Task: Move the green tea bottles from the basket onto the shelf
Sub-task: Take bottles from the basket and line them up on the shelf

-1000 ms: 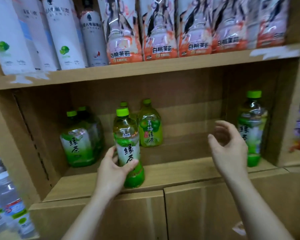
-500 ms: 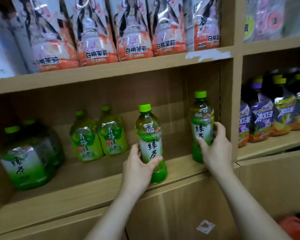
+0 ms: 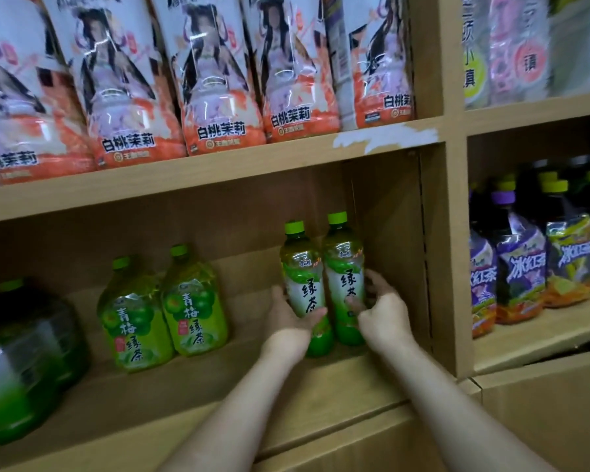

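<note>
Fingers (image 3: 375,284) of both hands (image 3: 286,321) (image 3: 384,313) grip two upright green tea bottles (image 3: 300,267) (image 3: 342,260).

left hand (image 3: 293,324) gripping, right hand (image 3: 383,315) gripping

绿茶 on tea bottles (image 3: 304,294), 青梅绿茶 on squat bottles (image 3: 192,313), 白桃茉莉 on upper bottles (image 3: 222,131)

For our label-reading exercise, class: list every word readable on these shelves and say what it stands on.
"绿茶": left green tea bottle, held by the left hand, and right green tea bottle, held by the right hand.
"青梅绿茶": two squat green bottles.
"白桃茉莉": orange-labelled bottles on the upper shelf.
"冰红茶": purple-labelled bottles, far right.
Unreadable: brand marks on the tea bottles, small print under "白桃茉莉", blurred top-right packs.
</note>
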### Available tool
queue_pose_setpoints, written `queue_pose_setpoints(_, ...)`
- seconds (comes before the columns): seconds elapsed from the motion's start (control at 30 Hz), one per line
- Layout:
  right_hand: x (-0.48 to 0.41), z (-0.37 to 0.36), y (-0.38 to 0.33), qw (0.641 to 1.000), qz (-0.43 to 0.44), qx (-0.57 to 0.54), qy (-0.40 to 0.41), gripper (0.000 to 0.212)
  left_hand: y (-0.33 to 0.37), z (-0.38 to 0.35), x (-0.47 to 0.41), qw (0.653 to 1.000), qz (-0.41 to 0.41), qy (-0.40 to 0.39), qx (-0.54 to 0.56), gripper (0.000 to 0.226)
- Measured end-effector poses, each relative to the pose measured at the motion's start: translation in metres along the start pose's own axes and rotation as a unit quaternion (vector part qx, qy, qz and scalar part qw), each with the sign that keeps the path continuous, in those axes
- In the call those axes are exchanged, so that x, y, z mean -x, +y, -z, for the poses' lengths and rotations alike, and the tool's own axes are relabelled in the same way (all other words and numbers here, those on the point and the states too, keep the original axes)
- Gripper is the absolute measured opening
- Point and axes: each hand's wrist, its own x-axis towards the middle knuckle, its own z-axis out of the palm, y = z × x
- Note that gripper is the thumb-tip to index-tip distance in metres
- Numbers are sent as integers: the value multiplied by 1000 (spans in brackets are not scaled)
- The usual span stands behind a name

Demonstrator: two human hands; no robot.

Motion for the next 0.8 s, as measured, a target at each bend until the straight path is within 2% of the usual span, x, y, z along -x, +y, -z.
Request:
queue_pose_setpoints(0.1,-12,-14,4,995,50,80,42,56,-4,-16,-26,1000,-13,11,9,54)
queue_pose_setpoints(0.17,-23,-18,4,992,40,110,41,56,-6,-24,-40,999,-17,-2,30,49)
queue_pose_setpoints(0.27,-39,-21,3,993,8,113,27,49,-12,-34,-59,997,1,-30,69,45)
queue_pose_setpoints(0.4,-50,-28,8,993,35,104,46,37,-29,-43,-70,991,32,-42,120,56)
queue_pose_setpoints(0.6,-49,-34,9,978,83,174,83,59,-33,-50,-75,999,-23,32,25,48)
queue_pose_setpoints(0.7,-45,-32,12,973,83,211,42,60,-32,-50,-80,999,-20,38,0,44)
queue_pose_setpoints(0.8,-46,-31,17,975,68,210,8,73,-30,-52,-83,998,-19,49,-18,41)
